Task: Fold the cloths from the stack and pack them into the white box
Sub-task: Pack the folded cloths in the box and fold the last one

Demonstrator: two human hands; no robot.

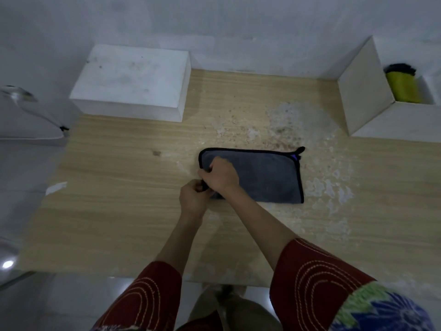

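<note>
On wooden table (119, 211), left hand (194, 196) and right hand (221, 174), fingers curled, pinch the grey cloth (267, 177).

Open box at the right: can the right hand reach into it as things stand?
Probably yes. The right hand grips the grey cloth, but only table lies between it and the open box, whose top is uncovered, with room beside a yellow roll.

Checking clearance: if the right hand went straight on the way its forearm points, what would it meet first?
The right hand points forward-left. Past the grey cloth edge it grips lies bare table, then probably the closed white box at back left; depth is unclear.
</note>
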